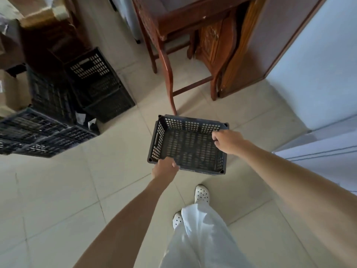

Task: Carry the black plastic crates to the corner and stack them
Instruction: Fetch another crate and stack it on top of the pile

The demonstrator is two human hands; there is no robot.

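both hands, left hand [165, 167] and right hand [228, 141], closed on the rims of a rectangular, perforated black plastic crate [188, 146] between them.

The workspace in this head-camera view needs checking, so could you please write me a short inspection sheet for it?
Surface: beige tiled floor, bare around the person's feet.
Job's things: one empty black perforated plastic crate, open side up, held over the floor; more black plastic crates stacked at upper left, another black crate tilted at the left edge.
Clutter: cardboard boxes behind the stack.
Grippers: left hand grips the held crate's near rim; right hand grips its right rim.
Cables: nothing seen.
Surroundings: dark wooden table with curved legs just beyond the held crate, carved wooden cabinet, pale wall on the right.
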